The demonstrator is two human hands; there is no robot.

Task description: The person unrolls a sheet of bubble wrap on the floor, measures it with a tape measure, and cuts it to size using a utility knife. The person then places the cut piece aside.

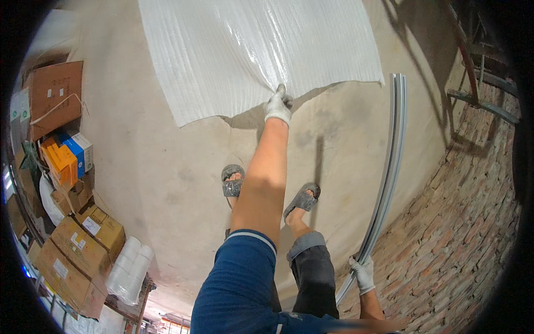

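Sheet, white, ribbed, lies far on floor; my left hand pinches its near edge. Looks light, floppy: grip at edges. My right hand clasps metal rail at right; seems stiff, long.

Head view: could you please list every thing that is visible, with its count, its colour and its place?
Foam sheet: one, white, ribbed, lying on the floor, top centre.
Metal rail: one, long, grey, at the right beside the wall.
Concrete floor: one, beige-grey, centre.
Brick wall: one, red-brown, right side.
Cardboard boxes: several, brown, some orange and blue, stacked at the left.
Wrapped rolls: one pack, white, lower left.
Metal frame: one, dark, upper right.
Sandals: two, grey, on the feet, centre.
Left hand: white glove, gripping the sheet's edge.
Right hand: white glove, holding the rail's lower end.
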